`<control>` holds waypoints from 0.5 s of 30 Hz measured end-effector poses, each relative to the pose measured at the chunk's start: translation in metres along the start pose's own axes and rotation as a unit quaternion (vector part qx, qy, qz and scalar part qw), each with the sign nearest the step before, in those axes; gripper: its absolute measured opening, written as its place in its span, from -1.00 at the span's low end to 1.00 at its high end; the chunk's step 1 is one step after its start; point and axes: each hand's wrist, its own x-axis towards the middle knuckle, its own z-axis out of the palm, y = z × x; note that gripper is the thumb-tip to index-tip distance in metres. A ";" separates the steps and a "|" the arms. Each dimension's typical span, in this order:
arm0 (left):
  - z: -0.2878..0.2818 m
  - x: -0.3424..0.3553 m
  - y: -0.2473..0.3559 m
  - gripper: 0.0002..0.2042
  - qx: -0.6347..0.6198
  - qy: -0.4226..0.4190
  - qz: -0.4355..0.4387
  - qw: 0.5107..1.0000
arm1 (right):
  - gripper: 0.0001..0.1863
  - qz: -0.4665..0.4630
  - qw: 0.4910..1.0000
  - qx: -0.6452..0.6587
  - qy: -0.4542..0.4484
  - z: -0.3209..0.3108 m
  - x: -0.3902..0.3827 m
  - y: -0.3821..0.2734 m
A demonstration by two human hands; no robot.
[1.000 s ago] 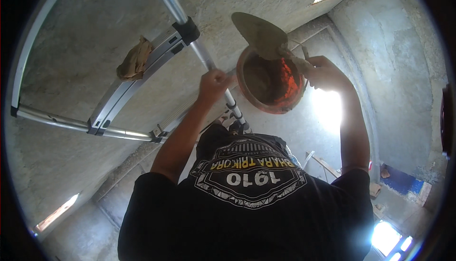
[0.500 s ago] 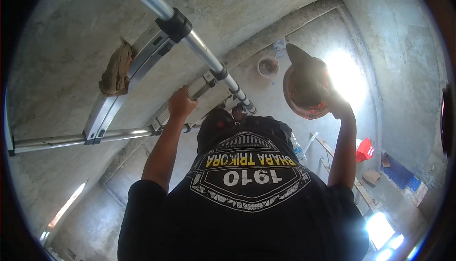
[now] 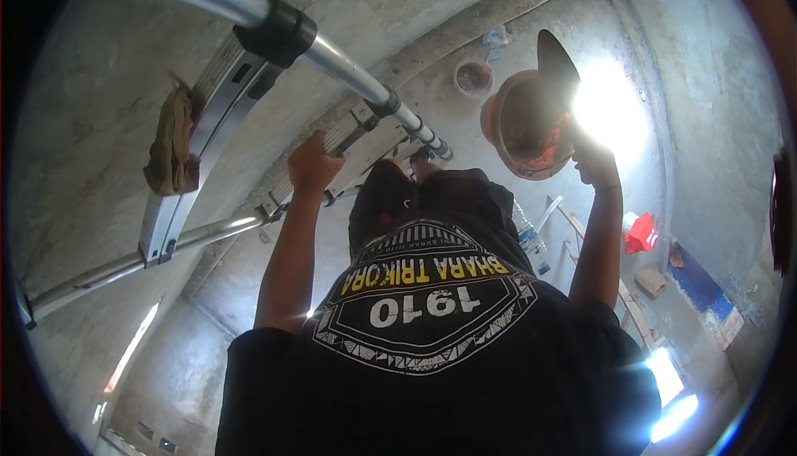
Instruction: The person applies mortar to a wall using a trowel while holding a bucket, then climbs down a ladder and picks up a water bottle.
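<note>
My left hand (image 3: 314, 162) is closed around a rung (image 3: 353, 130) of an aluminium ladder leaning along the wall at left. Out to the right, my right hand (image 3: 596, 164) is closed at the rim of a round orange-brown bucket (image 3: 498, 120), which tilts so its inside shows. A pointed trowel blade (image 3: 558, 64) rises from beside that hand, its tip up. Glare and the fingers hide the trowel's handle. Crumpled brown paper or cloth (image 3: 174, 144) is wrapped on a higher ladder rung (image 3: 170, 228).
The ladder's rail (image 3: 349, 70) crosses the upper left. Far below on the floor stands a round pot (image 3: 474, 78). To the right lie a red-and-white packet (image 3: 640, 232), a blue board (image 3: 701, 281), a brownish block (image 3: 651, 282) and wooden strips (image 3: 635, 319).
The trowel blade has turned more upright and moved right, and the bucket has shifted slightly up and left with more of its inside showing. My left hand stays on its rung.
</note>
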 end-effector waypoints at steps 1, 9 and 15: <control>0.000 -0.002 0.001 -0.54 -0.001 -0.001 -0.009 1.000 | -0.72 0.004 1.000 0.002 0.000 0.006 -0.001 -0.003; 0.001 -0.003 0.004 -0.52 0.027 -0.015 -0.028 0.999 | -0.72 0.076 0.996 -0.046 -0.003 0.045 0.009 -0.006; 0.011 0.000 -0.003 -0.45 0.029 -0.009 -0.044 0.999 | -0.69 0.034 0.999 -0.027 0.006 0.065 0.042 0.033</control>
